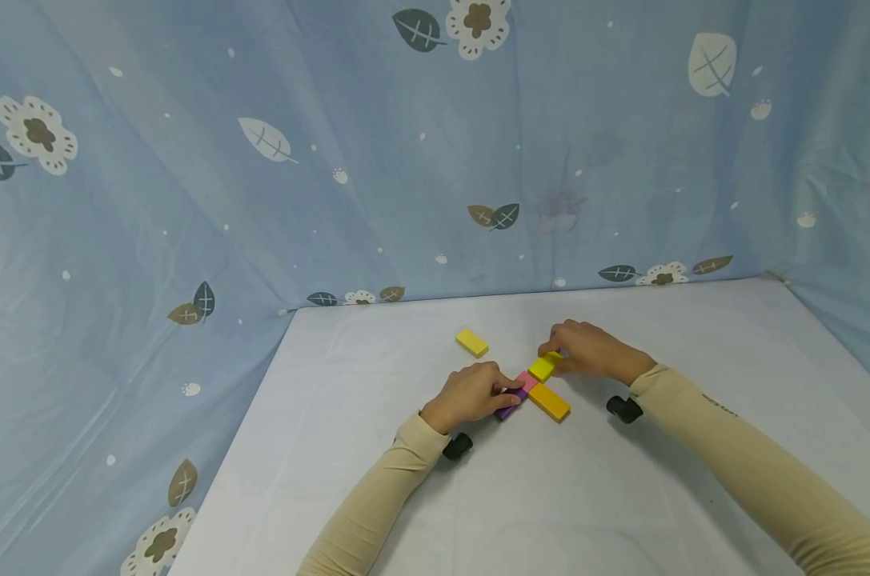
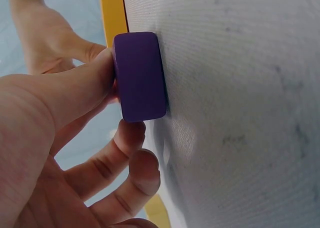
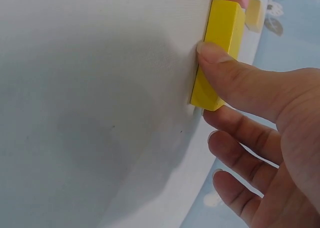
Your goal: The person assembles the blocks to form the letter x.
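Note:
My left hand (image 1: pixel 471 396) grips a purple block (image 2: pixel 140 78), its thumb pressing the block's side in the left wrist view. That hand's index fingertip reaches the pink block (image 1: pixel 526 382), which lies at the purple block's far end. Between thumb and fingers, my right hand (image 1: pixel 593 350) pinches a bright yellow block (image 3: pixel 220 25) lying along the table. The yellow block's near end meets the pink block or sits just beside it; the exact contact cannot be told. An orange block (image 1: pixel 550 402) extends from the pink one toward the near right.
A pale yellow block (image 1: pixel 471 342) lies apart on the white table cloth (image 1: pixel 319 448), beyond the left hand. Behind the table hangs a blue patterned curtain (image 1: pixel 377 160). Each wrist carries a small black camera, such as the right one (image 1: pixel 625 409).

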`<state>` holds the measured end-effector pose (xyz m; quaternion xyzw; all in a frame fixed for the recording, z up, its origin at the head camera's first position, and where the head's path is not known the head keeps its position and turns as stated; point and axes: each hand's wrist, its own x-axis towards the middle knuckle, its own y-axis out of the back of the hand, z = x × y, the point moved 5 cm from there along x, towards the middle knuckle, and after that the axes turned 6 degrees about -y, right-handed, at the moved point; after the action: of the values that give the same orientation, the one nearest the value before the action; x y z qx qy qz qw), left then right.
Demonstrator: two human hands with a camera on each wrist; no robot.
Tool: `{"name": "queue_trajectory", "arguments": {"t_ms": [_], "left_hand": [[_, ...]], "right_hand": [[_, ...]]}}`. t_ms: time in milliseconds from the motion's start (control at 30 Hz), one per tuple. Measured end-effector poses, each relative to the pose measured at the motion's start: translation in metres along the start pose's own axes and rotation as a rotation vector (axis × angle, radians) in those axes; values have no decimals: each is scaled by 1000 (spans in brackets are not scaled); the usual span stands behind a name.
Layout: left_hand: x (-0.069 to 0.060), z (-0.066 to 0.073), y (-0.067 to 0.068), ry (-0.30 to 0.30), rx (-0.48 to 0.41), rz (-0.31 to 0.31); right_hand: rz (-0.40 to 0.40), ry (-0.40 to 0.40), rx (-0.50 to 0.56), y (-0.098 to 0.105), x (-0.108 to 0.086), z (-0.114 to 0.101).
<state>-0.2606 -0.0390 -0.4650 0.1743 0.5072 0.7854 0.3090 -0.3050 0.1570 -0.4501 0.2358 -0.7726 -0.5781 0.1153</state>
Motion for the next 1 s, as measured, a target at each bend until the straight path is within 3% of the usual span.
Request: {"name": "queue_trajectory", "arguments": {"t_ms": [467,1000], "left_hand": [[0,1,1,6,2,2],[0,0,0,4,-6,-4]], "right_hand": [[10,40,-12,0,0,-4],[17,20,-32,-3,1,-4]]}}
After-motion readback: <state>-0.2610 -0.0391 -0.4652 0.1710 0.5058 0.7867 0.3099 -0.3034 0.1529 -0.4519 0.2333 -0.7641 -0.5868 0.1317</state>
